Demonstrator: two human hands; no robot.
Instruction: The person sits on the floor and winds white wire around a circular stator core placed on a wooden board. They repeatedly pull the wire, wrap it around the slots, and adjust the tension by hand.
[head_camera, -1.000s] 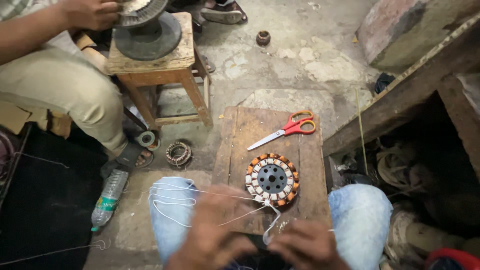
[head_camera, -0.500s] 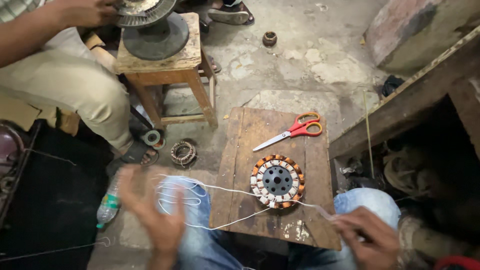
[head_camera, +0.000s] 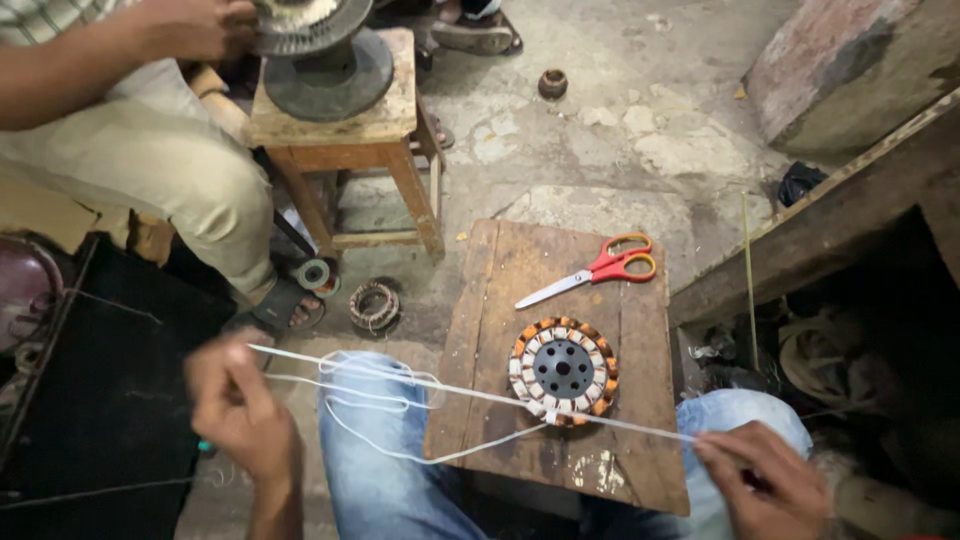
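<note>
While the left hand (head_camera: 235, 410) pinches the white string (head_camera: 420, 385), the right hand (head_camera: 765, 485) seems closed on its end beside the round stator (head_camera: 563, 370).

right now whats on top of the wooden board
On the wooden board lie red-handled scissors and a round motor stator, with white string pulled across it. What lies beneath the stator is hidden.

Floor-level motor-winding workshop: wound stator (head_camera: 563, 369), scissors (head_camera: 598, 270)
</note>
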